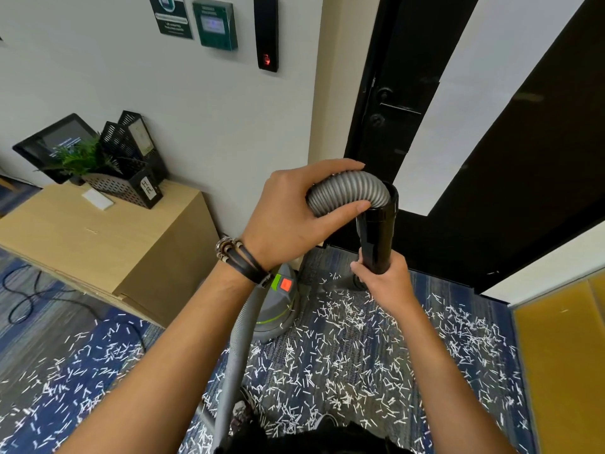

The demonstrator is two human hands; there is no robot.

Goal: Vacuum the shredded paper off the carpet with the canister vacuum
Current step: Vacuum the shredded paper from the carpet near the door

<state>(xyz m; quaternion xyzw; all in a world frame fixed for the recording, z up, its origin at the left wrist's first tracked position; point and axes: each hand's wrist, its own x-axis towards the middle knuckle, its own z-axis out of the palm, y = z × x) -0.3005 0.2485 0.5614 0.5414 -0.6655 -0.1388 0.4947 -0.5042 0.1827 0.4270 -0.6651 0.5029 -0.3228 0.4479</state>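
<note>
Hose [355, 191] inside left grip [289, 214], wand [376, 237] inside right grip [383, 283].

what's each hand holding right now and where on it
The left hand grips the grey ribbed hose at its bend beside the cuff. The right hand grips the black wand tube lower down.

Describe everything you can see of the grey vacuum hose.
The grey hose is ribbed, flexible, plastic-looking. Its top arches over and plugs into the collar of a black tube. The left hand grips it at that bend. From there it drops under the left forearm, past the canister, toward the picture's lower edge.
</note>
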